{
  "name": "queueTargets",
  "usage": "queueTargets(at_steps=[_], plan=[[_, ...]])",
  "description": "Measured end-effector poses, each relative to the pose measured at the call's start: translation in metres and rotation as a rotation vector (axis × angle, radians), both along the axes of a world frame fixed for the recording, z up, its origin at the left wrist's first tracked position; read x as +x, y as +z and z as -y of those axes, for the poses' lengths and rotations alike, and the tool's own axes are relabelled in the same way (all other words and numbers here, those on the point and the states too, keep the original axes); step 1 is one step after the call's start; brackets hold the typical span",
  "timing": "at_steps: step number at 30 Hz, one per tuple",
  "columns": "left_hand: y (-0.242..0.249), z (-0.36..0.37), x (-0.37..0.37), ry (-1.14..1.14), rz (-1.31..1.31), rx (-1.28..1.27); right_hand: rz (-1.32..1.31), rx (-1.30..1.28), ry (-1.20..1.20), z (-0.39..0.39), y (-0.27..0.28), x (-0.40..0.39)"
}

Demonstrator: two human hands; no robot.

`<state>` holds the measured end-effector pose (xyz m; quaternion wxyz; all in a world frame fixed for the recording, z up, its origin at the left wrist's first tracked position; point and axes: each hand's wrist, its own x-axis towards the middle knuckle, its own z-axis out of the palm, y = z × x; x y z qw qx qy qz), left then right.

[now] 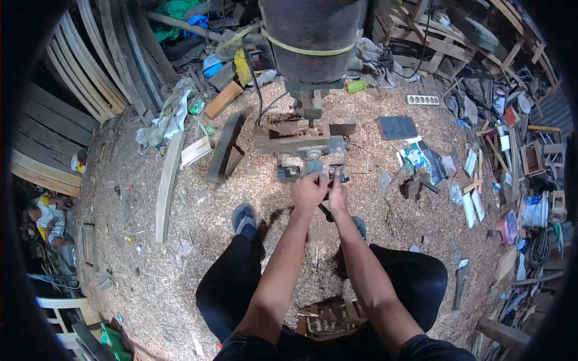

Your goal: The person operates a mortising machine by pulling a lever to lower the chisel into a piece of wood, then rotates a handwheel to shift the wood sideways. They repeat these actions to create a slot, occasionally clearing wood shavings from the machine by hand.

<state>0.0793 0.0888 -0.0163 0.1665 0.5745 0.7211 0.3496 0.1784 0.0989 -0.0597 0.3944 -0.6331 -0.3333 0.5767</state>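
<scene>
Both hands are close together at the front of a drilling machine's vise (311, 157). My left hand (309, 191) has its fingers curled at a greenish round part (315, 166) on the vise front. Just to its right, my right hand (338, 195) is closed near a small dark metal piece; what lies between its fingers is too small to make out. Behind the vise front, a wooden piece (295, 145) with a slot lies clamped, below the drill spindle (311, 112). The large dark machine body (314, 42) rises above it.
A dark wooden block (227, 147) and a curved wooden strip (171, 186) lie to the left. At the right are a black slab (397, 127), a power strip (422, 100) and scrap. Shavings cover the floor. Another person (51, 219) sits at the far left.
</scene>
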Motion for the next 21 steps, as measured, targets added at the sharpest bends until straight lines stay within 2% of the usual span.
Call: queueTargets(at_steps=[3,6,7,8,11,12,13,14,15,16,18,21], plan=[[-0.004,-0.001,-0.002,0.047,0.074,0.071,-0.108,0.014,-0.011,-0.007,-0.034,0.002],[-0.016,-0.003,-0.002,0.1,0.123,0.126,-0.004,0.108,0.059,-0.006,-0.042,0.003],[-0.03,-0.003,-0.004,0.113,0.184,0.129,0.047,0.116,0.011,0.0,-0.003,-0.003],[-0.038,-0.001,-0.007,0.125,0.244,0.133,0.215,0.124,0.054,0.001,0.012,-0.009],[-0.053,-0.001,-0.011,0.176,0.791,0.247,0.648,0.202,0.142,-0.002,0.044,-0.021],[-0.061,0.003,-0.009,0.193,0.983,0.249,0.632,0.233,0.113,0.0,0.048,-0.025],[-0.046,0.005,-0.005,0.221,1.066,0.212,0.616,0.264,0.079,0.003,0.05,-0.027],[-0.047,0.007,-0.007,0.185,0.966,0.226,0.602,0.296,0.045,0.006,0.052,-0.026],[-0.049,0.009,-0.011,0.146,0.868,0.242,0.576,0.259,0.016,0.003,0.026,-0.022],[-0.048,0.006,-0.014,0.097,0.771,0.274,0.493,0.28,0.026,0.007,0.034,-0.019],[-0.043,0.006,-0.011,0.113,0.718,0.277,0.355,0.26,-0.031,0.006,0.027,-0.006],[-0.048,0.003,-0.015,0.136,0.57,0.294,0.682,0.442,-0.381,-0.003,-0.015,0.027]])
